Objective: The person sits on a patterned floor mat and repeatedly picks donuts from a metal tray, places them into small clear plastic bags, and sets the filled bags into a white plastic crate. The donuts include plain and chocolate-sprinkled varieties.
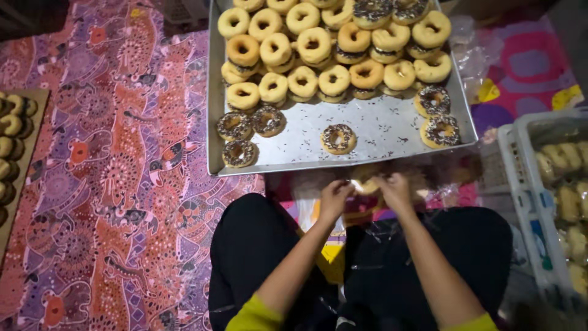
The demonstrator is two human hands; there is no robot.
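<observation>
Working low at the frame's centre, the left hand (334, 197) and right hand (395, 191) close together on one doughnut (366, 186) amid clear plastic wrap. Above, the metal tray (380, 125) carries many plain doughnuts (334, 37) and few sprinkled ones (338, 138), so most work seems left.

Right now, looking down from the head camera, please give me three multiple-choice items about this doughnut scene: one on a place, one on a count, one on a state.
1. Where is the metal tray?
A. beyond the hands
B. on the lap
C. inside the crate

2. How many sprinkled doughnuts lie singly at the tray's left front?
A. one
B. three
C. six

3. What are the left hand and right hand doing?
A. resting apart
B. meeting at one doughnut
C. lifting the tray

Answers: 1 A, the tray sits past the knees; 2 B, three cluster there; 3 B, both hands meet at it.
</observation>
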